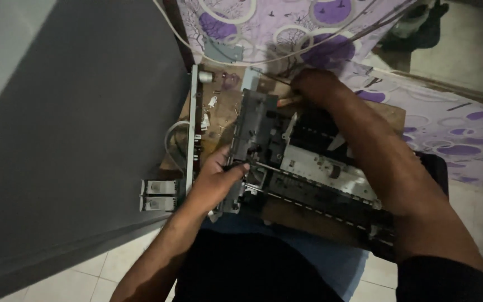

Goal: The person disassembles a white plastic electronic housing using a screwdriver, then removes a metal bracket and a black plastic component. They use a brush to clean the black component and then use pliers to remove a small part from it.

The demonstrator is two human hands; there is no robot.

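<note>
A dismantled printer mechanism (308, 168), dark grey with a white middle panel and metal rods, lies across a wooden board (225, 106). My left hand (219, 176) grips the near left end of the mechanism, thumb on a metal rod. My right hand (315, 86) reaches over to the far end and is closed around a thin tool with a pale handle (286, 100), its tip pointing toward the frame's far corner. The tool's tip is hard to make out in the dim light.
A long grey metal rail (192, 134) lies along the board's left edge beside small screws and white parts. A grey wall or panel (79, 128) fills the left. Purple patterned cloth (448, 128) and white cables (286, 56) lie beyond. Pale floor tiles are below.
</note>
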